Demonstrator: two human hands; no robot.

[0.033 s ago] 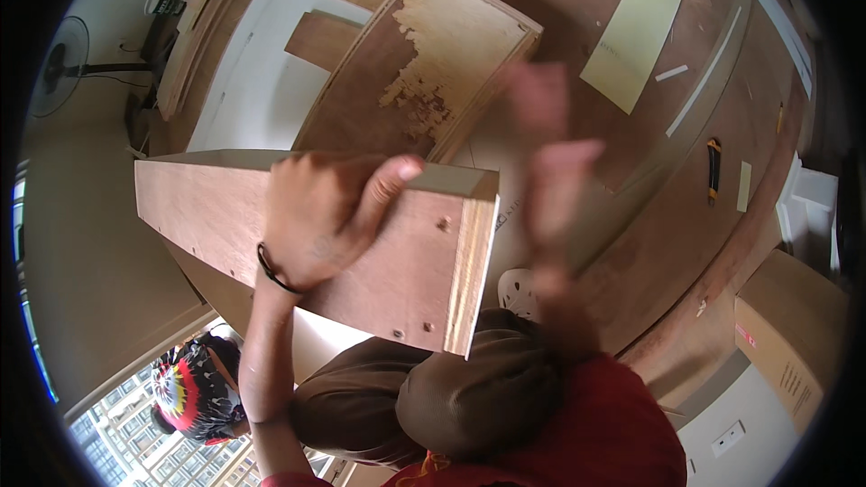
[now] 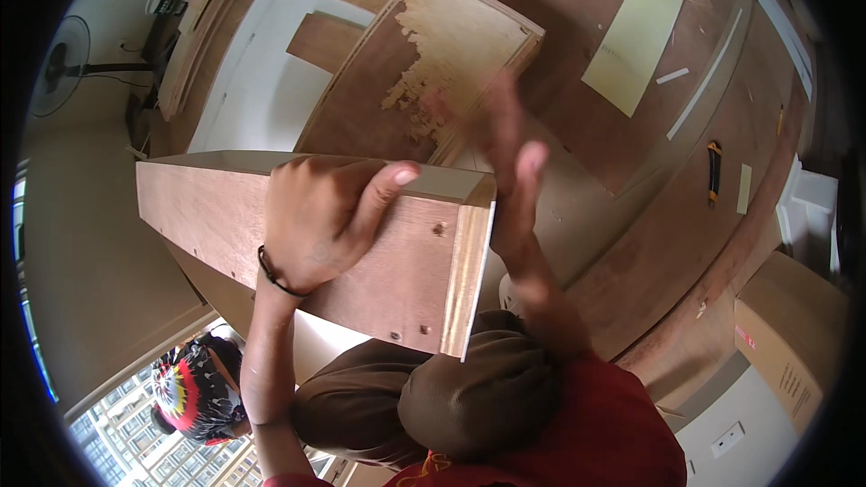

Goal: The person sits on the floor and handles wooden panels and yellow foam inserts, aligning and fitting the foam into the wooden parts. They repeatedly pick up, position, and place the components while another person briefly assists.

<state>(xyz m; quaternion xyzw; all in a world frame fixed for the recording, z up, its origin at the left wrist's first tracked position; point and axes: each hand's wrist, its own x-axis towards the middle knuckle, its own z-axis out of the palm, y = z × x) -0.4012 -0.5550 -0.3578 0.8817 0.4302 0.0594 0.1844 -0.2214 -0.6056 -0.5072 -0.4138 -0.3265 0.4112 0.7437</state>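
A long box-shaped wooden frame stands tilted across my lap, its reddish plywood side facing me. Several screw holes show in that side, and a thin white strip covers its right end. My left hand is closed over the upper edge of the frame, thumb along the top and fingers hidden behind. Beside the white-faced right end, my right hand is raised with thumb up and fingers stretched, smeared by motion. It holds nothing visible, and its palm is close against or touching that end.
Beyond the frame lies a wooden panel with a peeling pale surface. Yellow strips, a utility knife and a pencil rest on the brown board at right. A cardboard box stands lower right. Another person is at lower left.
My right hand has swung left, from out beside the frame to its white-faced end. My left hand keeps its hold, and the frame's right end has shifted very slightly left.
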